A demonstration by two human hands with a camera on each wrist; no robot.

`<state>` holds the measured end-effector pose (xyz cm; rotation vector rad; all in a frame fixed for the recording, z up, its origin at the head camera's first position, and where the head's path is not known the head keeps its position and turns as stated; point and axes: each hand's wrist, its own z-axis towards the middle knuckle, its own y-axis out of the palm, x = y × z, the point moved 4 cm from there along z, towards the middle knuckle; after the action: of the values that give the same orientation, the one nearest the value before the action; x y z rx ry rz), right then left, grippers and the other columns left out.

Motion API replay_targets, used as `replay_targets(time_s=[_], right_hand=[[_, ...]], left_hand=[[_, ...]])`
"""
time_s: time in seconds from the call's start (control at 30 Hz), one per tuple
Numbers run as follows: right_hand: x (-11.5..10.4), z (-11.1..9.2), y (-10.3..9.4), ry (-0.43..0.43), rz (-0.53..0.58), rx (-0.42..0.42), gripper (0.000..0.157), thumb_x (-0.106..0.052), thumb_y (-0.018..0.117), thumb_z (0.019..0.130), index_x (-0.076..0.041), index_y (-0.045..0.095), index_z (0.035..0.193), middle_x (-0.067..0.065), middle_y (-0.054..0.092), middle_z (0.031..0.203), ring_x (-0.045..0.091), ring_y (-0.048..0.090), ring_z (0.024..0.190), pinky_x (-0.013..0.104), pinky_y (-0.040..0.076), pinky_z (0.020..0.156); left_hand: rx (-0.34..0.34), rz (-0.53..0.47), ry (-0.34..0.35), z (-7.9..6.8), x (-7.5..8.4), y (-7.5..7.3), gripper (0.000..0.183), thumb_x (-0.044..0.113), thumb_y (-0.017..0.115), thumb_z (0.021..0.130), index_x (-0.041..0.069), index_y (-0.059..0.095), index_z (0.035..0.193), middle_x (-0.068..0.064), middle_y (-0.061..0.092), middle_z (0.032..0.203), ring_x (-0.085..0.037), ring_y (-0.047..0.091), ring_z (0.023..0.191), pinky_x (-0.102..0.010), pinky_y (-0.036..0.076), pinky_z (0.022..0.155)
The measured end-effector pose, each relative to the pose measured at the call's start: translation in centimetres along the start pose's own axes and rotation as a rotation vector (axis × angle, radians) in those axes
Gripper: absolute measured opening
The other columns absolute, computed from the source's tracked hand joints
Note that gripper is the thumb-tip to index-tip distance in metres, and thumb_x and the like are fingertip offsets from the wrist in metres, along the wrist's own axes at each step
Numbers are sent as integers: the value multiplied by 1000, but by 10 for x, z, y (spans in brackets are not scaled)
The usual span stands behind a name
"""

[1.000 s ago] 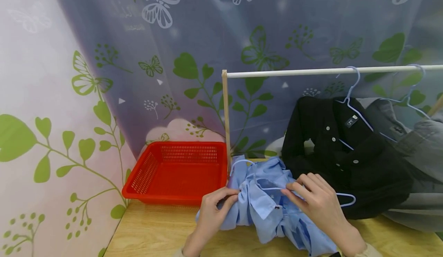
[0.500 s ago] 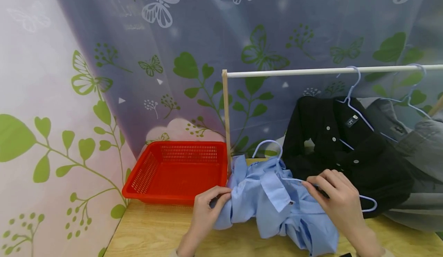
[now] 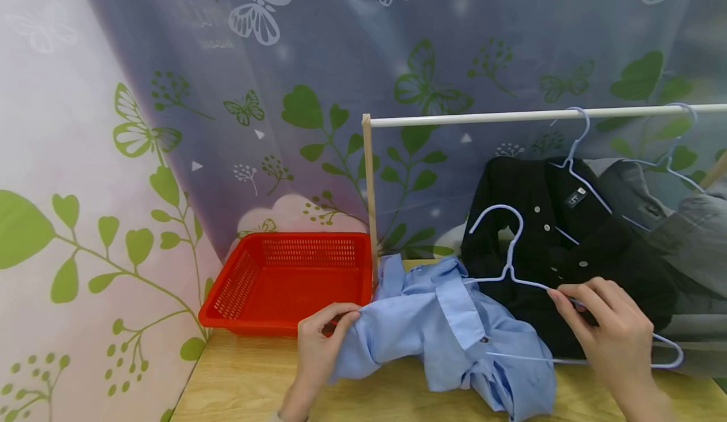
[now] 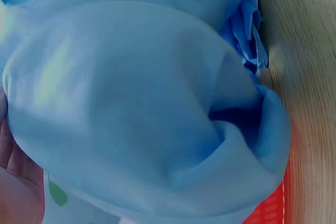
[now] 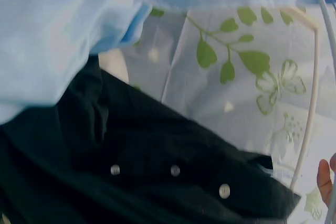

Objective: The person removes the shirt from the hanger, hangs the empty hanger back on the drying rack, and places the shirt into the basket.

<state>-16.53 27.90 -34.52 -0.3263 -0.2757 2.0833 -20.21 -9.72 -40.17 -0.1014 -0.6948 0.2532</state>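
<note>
A light blue shirt (image 3: 397, 330) lies bunched on the table, its collar strip toward the middle. My left hand (image 3: 324, 340) pinches the shirt's left edge between thumb and fingers. In the left wrist view, the shirt (image 4: 131, 87) bulges across the picture and only part of that hand (image 4: 18, 182) shows. A pale lilac hanger (image 3: 510, 252) sticks out of the shirt to the right, hook up, its left end hidden in the cloth. My right hand (image 3: 610, 330) pinches the hanger's right shoulder. Only fingertips of the right hand (image 5: 325, 179) appear in the right wrist view.
A red plastic basket (image 3: 312, 289) stands left of the shirt on the wooden table (image 3: 238, 371). Behind, a white rail (image 3: 483, 118) on a wooden post (image 3: 370, 195) carries a black shirt (image 3: 522, 220) and a grey garment (image 3: 693, 239) on hangers.
The hanger has slid right with my right hand, with its hook and more of its frame emerging from the blue shirt. My left hand has shifted left, stretching the cloth it pinches.
</note>
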Motion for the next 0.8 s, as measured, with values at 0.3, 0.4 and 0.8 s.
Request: replay_targets(time_s=[0.3, 0.4, 0.8], right_hand=[[19, 11, -25, 15, -176, -19, 69, -57, 49, 103, 4, 68, 76, 12, 56, 65, 27, 49, 58, 26, 34, 60], [28, 12, -30, 25, -215, -49, 70, -58, 47, 103, 5, 69, 79, 13, 56, 66, 30, 50, 58, 28, 34, 59], [45, 28, -42, 29, -190, 4, 71, -56, 50, 102, 9, 69, 79, 17, 52, 64, 25, 42, 60, 26, 28, 61]], left_hand=[[21, 54, -56, -3, -9, -14, 13, -11, 74, 84, 0, 74, 89, -15, 75, 81, -21, 66, 60, -19, 52, 54], [24, 62, -56, -8, -22, -13, 15, -10, 74, 84, 3, 75, 90, -13, 75, 81, -19, 66, 60, -17, 52, 54], [20, 62, -58, -17, -43, -9, 17, -3, 76, 87, 12, 76, 94, -2, 72, 77, -8, 57, 57, -17, 44, 48]])
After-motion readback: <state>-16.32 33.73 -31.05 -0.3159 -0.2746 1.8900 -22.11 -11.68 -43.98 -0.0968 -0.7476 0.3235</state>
